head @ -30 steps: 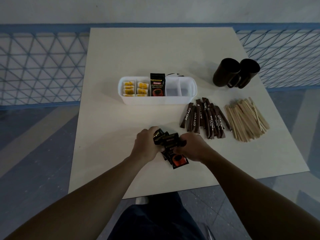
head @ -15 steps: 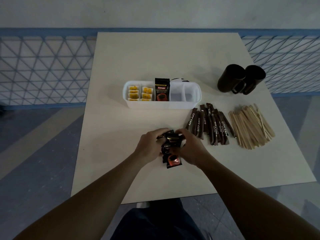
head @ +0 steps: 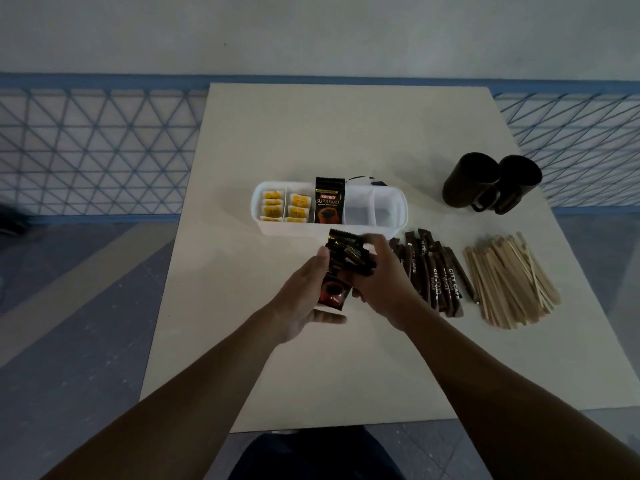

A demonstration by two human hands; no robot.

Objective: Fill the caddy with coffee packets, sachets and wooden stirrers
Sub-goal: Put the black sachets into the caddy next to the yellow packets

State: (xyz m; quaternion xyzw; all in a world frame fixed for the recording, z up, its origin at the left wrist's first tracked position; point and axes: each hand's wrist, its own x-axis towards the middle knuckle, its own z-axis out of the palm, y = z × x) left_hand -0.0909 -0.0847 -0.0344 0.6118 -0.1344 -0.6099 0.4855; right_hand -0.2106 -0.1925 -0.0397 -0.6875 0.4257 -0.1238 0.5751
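A white divided caddy [head: 277,227] stands mid-table. Its two left compartments hold yellow sachets [head: 285,206], and one black coffee packet [head: 329,201] stands upright in the middle one. The two right compartments look empty. Just in front of the caddy, my left hand [head: 304,292] and my right hand [head: 381,282] together hold a bunch of black coffee packets [head: 341,268], lifted off the table. Brown sugar stick sachets [head: 433,271] lie to the right of my hands. A heap of wooden stirrers [head: 509,278] lies further right.
Two dark mugs [head: 491,183] lie on their sides at the right rear of the cream table [head: 346,133]. A blue lattice railing [head: 97,150] runs behind and beside the table. Something black and white shows behind the caddy.
Both hands have gathered the loose coffee packets and raised them off the table toward the caddy. The camera view has shifted slightly.
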